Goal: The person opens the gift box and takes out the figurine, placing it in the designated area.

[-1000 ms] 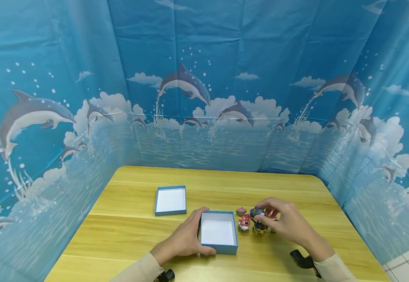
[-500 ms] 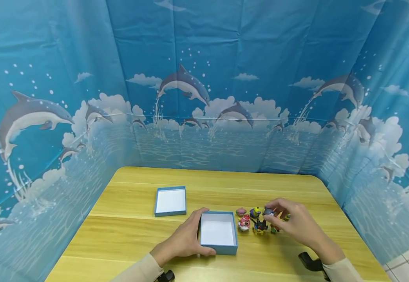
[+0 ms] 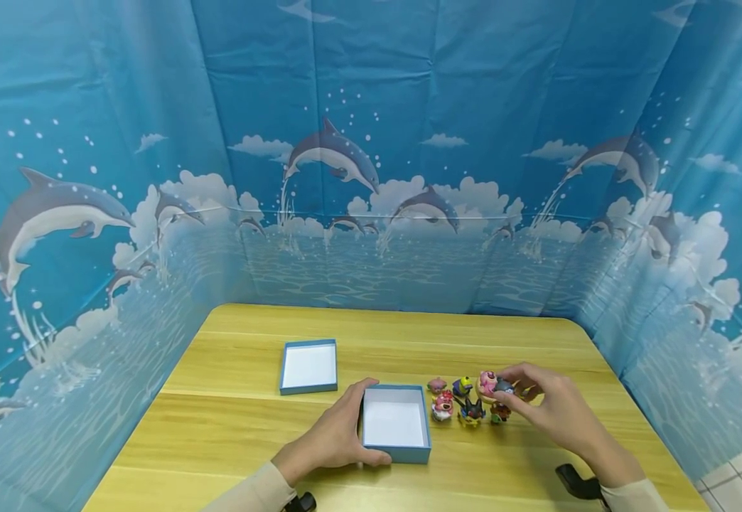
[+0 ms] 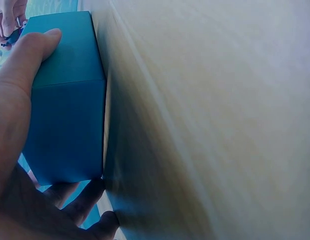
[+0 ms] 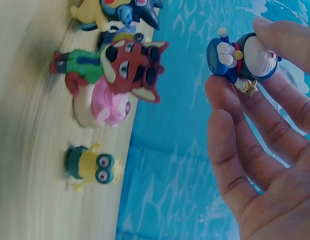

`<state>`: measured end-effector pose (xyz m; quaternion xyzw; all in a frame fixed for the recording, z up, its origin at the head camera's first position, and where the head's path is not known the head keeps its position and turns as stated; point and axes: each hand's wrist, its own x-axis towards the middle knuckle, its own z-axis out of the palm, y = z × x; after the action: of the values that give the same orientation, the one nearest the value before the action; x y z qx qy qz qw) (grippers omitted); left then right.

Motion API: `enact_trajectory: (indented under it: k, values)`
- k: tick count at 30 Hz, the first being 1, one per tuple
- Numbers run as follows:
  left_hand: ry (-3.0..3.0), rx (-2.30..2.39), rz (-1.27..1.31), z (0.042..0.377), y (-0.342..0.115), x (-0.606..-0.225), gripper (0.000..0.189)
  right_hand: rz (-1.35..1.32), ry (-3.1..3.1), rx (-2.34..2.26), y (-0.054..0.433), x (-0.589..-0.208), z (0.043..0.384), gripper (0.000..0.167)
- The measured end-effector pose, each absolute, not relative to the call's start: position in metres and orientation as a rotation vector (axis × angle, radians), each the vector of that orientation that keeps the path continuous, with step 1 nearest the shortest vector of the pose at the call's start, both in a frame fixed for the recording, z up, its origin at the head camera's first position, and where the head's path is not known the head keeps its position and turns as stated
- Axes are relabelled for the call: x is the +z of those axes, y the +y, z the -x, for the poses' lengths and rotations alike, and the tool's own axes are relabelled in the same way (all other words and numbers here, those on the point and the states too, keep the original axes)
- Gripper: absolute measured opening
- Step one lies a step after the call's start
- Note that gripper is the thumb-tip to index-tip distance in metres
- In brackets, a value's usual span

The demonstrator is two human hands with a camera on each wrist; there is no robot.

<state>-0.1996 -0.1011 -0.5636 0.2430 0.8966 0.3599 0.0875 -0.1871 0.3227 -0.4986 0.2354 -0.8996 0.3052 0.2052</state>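
Observation:
My left hand (image 3: 339, 430) holds the open blue box (image 3: 403, 454) with a white inside, thumb on its near wall and fingers round the far side. In the left wrist view the thumb lies on the box wall (image 4: 67, 130). Between thumb and fingertips, my right hand (image 3: 556, 409) pinches a small blue-and-white cat figurine (image 5: 257, 56) with a red collar, clear of the table. Beside it stand a pink bear figurine (image 3: 487, 380) and a fox figurine (image 5: 127, 70) in green. A yellow minion figurine (image 5: 89, 167) shows only in the right wrist view.
A shallow blue lid (image 3: 308, 387) with white inside lies at the back left. Right of the box are a red-and-pink figurine (image 3: 442, 407), a black-eared figurine (image 3: 471, 412), a small pink one (image 3: 437, 385) and a yellow-and-blue one (image 3: 463, 386). A dolphin-print curtain (image 3: 371, 270) borders the table.
My right hand has moved right across the figurines with the cat figurine in its fingers, uncovering the yellow-and-blue, black-eared, pink bear and fox figurines. The left hand and box stay put.

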Motion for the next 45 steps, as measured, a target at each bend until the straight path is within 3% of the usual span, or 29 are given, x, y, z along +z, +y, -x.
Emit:
enact_trajectory:
  k: [45]
  values:
    - [2.658,1.095,-0.746,0.198,-0.102,-0.563,0.133,-0.283,-2.813,0.855,0.379,-0.535,0.186,0.023]
